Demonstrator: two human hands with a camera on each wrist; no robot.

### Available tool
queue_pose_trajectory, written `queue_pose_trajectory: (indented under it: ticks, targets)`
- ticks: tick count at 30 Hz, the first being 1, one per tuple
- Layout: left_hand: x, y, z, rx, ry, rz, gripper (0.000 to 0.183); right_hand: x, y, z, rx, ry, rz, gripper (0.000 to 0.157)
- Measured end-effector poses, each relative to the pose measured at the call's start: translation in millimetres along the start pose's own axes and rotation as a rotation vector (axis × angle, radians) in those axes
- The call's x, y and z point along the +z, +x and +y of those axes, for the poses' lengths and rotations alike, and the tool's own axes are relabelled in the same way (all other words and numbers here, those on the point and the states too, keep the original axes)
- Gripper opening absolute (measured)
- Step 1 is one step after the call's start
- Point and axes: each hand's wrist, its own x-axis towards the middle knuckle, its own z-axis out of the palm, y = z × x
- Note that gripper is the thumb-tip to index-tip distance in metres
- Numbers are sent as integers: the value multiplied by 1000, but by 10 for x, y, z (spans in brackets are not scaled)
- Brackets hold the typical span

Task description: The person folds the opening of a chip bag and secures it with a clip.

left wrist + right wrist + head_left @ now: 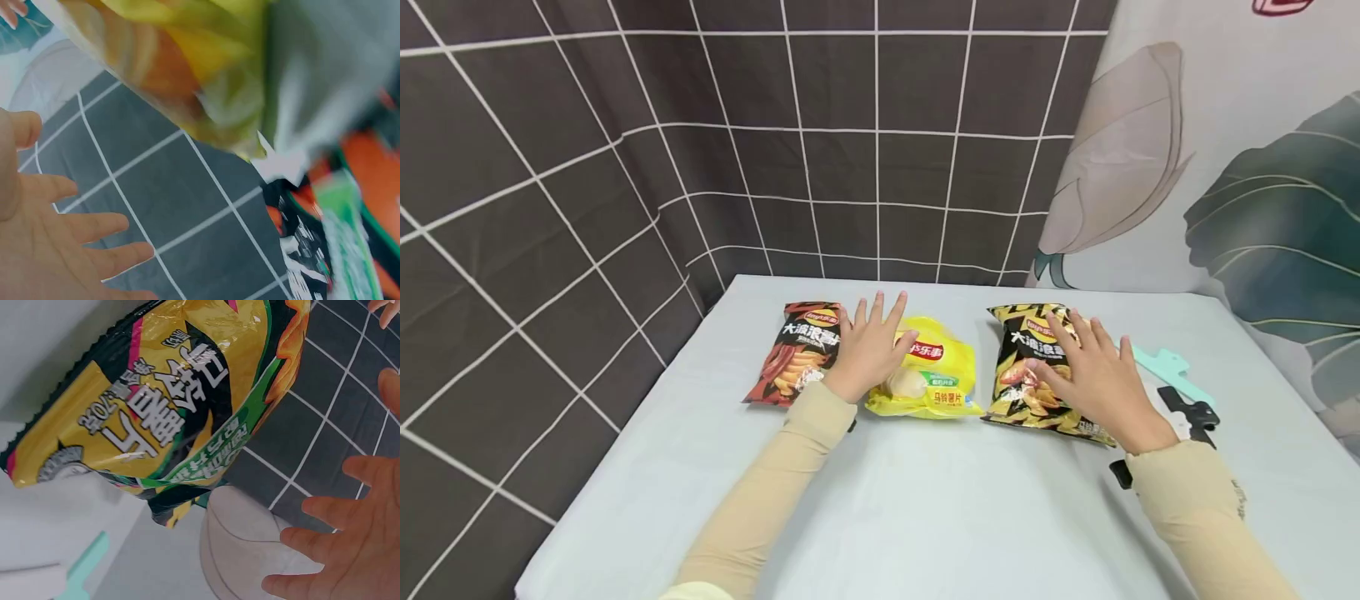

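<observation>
My left hand (870, 354) has its fingers spread, between a red chip bag (786, 362) on the left and a yellow chip bag (943, 379). It overlaps an edge of each in the head view. In the left wrist view its palm shows with nothing in it, and the yellow bag (206, 69) looms blurred above. On the right, a black-and-gold chip bag (1011, 396) lies partly hidden by my right hand (1101, 379), whose fingers are also spread. The right wrist view shows that hand's palm (362, 550) beside the bag, holding nothing.
A light blue-green plastic piece (1176, 375) lies right of the black-and-gold bag, with a black-and-white item (1191, 412) nearer, partly behind the right wrist. The white table (925, 508) meets a dark checked cloth (880, 158) behind and a leaf-patterned curtain (1150, 167) at the right.
</observation>
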Motion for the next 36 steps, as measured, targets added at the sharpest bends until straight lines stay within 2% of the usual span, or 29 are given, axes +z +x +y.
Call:
queue_pose_trajectory:
  ticks: [9, 16, 21, 26, 33, 36]
  targets:
    - [27, 47, 199, 22, -101, -77, 66, -25, -24, 81, 36, 99, 0, 82]
    - [24, 37, 296, 37, -161, -77, 66, -12, -64, 189, 55, 154, 17, 80]
    - [26, 56, 395, 61, -242, -77, 65, -16, -79, 280, 88, 255, 0, 80]
    - [54, 87, 511, 83, -404, -93, 65, -26, -68, 354, 144, 380, -41, 81]
    - [139, 150, 659, 33, -717, -169, 67, 15, -47, 481, 309, 584, -138, 81]
    - [174, 202, 732, 12, -798, -187, 67, 33, -46, 532, 365, 652, -179, 84]
